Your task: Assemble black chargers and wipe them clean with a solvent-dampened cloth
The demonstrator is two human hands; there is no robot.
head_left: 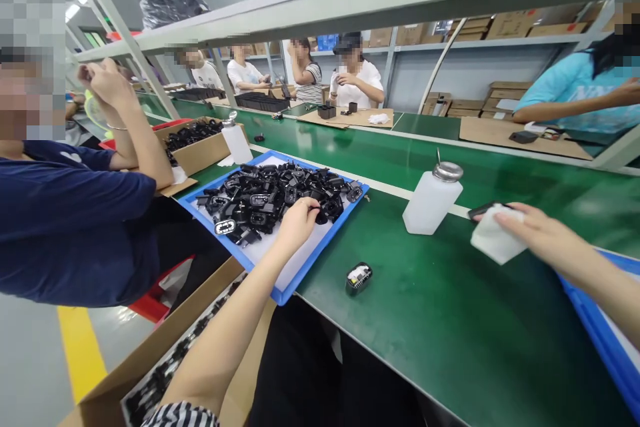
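Looking down from the head camera across a green workbench [440,320] and reaching out with the left hand [299,223] over a blue tray [284,296] heaped with black plastic parts [265,197]. Fingers curling narrow at the edge of the heap and touching one part, though gripping or only brushing it, impossible to tell. Holding a folded white cloth [497,235] in the right hand [545,237], fingers closed over it, and pressing it onto a flat dark piece [483,211], one end sticking out past the cloth, just above the bench top.

Lying just beyond the tray's near corner, a small black-and-white part [359,278]. Standing just beside the cloth, a white squeeze bottle [430,200] with a metal top. Showing under the right forearm, the edge of a second blue tray [600,340]. Sitting under the left forearm, an open cardboard box [150,363] packed with more black parts.

Sitting at the left, a co-worker in a navy shirt [75,227], both hands raised near the head — a cardboard box of black parts [195,143] and another squeeze bottle [236,140] standing close by. Working farther along the bench, more co-workers [355,73], with cartons [510,25] lining the shelves behind them.
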